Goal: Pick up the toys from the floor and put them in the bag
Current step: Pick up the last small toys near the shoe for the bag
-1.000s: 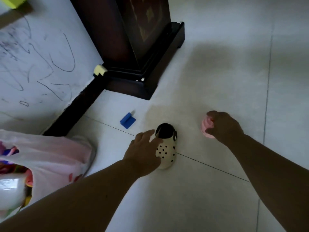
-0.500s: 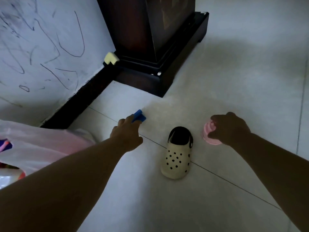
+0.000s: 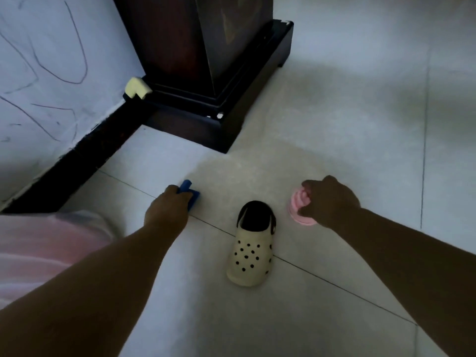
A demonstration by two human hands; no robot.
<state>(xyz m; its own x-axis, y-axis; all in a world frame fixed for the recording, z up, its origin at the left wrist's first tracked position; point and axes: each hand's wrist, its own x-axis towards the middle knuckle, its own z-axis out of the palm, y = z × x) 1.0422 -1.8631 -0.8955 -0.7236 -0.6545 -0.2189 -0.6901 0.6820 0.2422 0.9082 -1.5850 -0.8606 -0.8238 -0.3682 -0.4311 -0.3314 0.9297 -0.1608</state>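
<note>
A small blue block (image 3: 189,191) lies on the tiled floor left of centre, and my left hand (image 3: 168,211) curls its fingers round it. To the right a pink ridged round toy (image 3: 300,206) sits on the floor, gripped from above by my right hand (image 3: 329,202). The pink-and-white plastic bag (image 3: 43,251) fills the lower left edge, partly hidden behind my left forearm; its opening is out of view.
A small cream clog with black dots (image 3: 252,247) lies between my hands. A dark wooden cabinet base (image 3: 219,106) stands ahead, with a yellow foam corner guard (image 3: 136,88) at its left. A scribbled white wall (image 3: 51,81) with a black skirting board runs along the left.
My left hand left the clog, reached forward-left to the blue block and closed round it. My right hand stayed on the pink toy. The view moved closer to the cabinet.
</note>
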